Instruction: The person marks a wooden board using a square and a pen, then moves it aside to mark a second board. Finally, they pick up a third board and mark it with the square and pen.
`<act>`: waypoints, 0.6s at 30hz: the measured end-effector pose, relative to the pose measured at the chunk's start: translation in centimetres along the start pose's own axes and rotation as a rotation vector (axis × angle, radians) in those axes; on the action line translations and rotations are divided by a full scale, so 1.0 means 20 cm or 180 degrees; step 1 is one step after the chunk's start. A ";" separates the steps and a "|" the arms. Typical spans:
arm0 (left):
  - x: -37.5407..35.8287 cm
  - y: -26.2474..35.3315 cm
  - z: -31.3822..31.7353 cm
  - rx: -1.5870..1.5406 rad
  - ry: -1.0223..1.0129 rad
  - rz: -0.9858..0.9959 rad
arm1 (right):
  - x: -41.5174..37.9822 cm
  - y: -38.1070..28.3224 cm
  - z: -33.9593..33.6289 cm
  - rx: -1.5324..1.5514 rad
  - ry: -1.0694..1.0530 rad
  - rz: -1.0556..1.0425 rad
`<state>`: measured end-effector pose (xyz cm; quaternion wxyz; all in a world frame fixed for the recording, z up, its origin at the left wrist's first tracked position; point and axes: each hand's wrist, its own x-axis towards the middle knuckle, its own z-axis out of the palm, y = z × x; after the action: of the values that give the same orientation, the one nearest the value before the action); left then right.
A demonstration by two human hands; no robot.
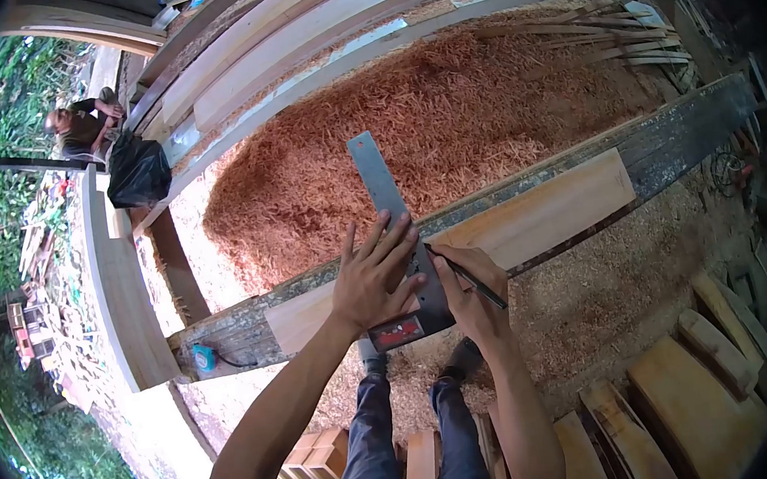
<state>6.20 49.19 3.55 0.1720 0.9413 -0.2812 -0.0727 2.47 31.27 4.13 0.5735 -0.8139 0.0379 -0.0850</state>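
Two hands work at one spot on the pale board (529,221), which lies on a dark weathered beam (687,132) running from lower left up to the right. Far off at the left edge, another person (82,125) bends among the timber, well apart from me. My left hand (371,282) lies flat, fingers spread, pressing down on the metal square (386,198); its blade crosses the board's long axis and points away from me over the red shavings (429,133). Just right of the blade, touching its edge, my right hand (473,288) pinches a pencil (472,279) between thumb and fingers, tip against the board. Both forearms reach forward and nearly meet, the right one closer to the mark.
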 end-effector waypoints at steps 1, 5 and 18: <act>0.00 0.00 0.00 0.0010 0.0027 0.0001 | 0.00 0.00 -0.01 -0.0046 -0.0047 -0.0042; 0.00 -0.01 0.00 0.0049 0.0055 0.0025 | -0.04 -0.05 -0.04 -0.0242 -0.0118 -0.0130; 0.01 0.03 0.01 0.0086 0.0105 0.0078 | -0.47 -0.09 -0.16 -0.0669 0.0169 0.0115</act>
<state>5.91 48.53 3.59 0.1648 0.9411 -0.2908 -0.0513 -7.44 30.47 6.06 0.4852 -0.8662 0.0764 -0.0917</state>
